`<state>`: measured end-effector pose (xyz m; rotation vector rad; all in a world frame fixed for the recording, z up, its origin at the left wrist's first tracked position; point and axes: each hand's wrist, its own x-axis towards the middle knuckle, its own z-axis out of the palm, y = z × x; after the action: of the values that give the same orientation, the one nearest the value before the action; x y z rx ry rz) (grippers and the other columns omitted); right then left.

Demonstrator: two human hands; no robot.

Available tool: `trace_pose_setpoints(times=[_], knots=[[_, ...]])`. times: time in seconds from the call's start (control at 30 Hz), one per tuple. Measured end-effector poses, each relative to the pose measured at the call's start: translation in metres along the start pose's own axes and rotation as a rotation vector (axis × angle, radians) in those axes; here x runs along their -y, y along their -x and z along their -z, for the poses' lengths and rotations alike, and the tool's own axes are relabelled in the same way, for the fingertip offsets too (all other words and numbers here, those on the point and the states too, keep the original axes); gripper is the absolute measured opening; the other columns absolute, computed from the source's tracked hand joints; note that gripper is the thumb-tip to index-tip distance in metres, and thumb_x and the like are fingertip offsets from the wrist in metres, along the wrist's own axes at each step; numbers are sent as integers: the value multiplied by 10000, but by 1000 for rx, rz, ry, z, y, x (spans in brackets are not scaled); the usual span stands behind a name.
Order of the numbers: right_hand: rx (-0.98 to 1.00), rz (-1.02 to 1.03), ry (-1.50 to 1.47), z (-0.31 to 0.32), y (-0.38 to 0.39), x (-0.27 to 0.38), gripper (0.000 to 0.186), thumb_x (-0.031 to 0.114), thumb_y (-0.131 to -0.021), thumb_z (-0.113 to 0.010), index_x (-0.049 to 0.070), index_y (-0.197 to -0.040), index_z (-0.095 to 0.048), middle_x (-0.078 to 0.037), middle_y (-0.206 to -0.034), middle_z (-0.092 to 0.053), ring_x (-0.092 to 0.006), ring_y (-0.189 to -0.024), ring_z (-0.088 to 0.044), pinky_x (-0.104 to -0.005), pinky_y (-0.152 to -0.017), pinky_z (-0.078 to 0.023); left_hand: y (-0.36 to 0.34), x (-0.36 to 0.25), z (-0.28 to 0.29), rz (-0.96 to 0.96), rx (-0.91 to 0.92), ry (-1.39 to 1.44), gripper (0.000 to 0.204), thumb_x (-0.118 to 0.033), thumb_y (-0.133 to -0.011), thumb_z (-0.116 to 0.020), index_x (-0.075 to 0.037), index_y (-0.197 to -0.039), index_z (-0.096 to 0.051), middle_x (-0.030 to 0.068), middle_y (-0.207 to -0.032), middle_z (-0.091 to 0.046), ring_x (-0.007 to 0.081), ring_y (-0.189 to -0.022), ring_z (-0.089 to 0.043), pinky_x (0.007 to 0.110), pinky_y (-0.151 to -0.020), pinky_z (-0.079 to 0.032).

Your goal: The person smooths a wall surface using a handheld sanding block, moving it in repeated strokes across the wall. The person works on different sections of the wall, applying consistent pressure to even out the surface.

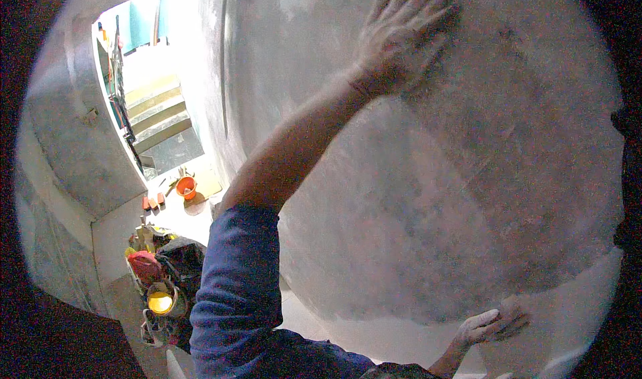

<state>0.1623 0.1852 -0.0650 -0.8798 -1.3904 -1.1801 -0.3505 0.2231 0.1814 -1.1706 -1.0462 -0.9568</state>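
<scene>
My left hand (409,34) reaches high up and lies flat against a grey, patchy plastered wall (388,212), its fingers stretched and somewhat spread. Pale dust coats the back of it. Whether anything thin is under the palm is hidden. Low on the right, my right hand (493,325) is close to the wall's lower part, with dusty white on the thumb side. Its fingers are extended and slightly bent, partly blurred, and I make out nothing held in them. Contact between that hand and the wall is unclear.
On the left, a bright doorway (157,78) opens onto steps (159,115). An orange bucket (186,187) and several small reddish blocks (153,202) lie on the floor there. Nearer are a container with yellow inside (160,301), a red item (145,266) and dark bags (182,258).
</scene>
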Motion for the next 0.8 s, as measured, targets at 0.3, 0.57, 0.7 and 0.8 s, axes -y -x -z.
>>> trace_pose_setpoints(times=[0.3,0.57,0.7,0.8], knots=[[13,-77,43,4,-1,15,501,278,-1093,-431,-9,-1502,-466,-259,-1579,-406,-458,-1468,-358,-617,-1188,-245,-30,87,-1,516,-84,428,552,-324,-1027,-494,-190,-1559,-434,160,-1531,-507,386,-1425,-428,457,-1212,-288],[4,-116,18,21,13,32,500,271,-1072,-459,-12,-1484,-470,-273,-1561,-409,-494,-1444,-369,-656,-1172,-239,-84,59,16,364,-96,611,495,-303,-1032,-532,-80,-1473,-529,168,-1546,-491,367,-1425,-438,457,-1205,-320],[-7,-186,13,26,25,43,527,382,-1023,-544,26,-1412,-556,-282,-1482,-496,-539,-1372,-446,-723,-1111,-271,-85,94,13,497,-147,395,483,-305,-1047,-479,-94,-1480,-517,162,-1582,-443,373,-1452,-389,460,-1228,-245],[-35,-206,-44,20,31,44,533,400,-1016,-552,48,-1416,-559,-273,-1483,-500,-544,-1376,-440,-730,-1115,-254,-75,40,2,407,-57,484,496,-313,-1056,-472,-126,-1514,-486,156,-1625,-387,356,-1521,-298,446,-1265,-176]])
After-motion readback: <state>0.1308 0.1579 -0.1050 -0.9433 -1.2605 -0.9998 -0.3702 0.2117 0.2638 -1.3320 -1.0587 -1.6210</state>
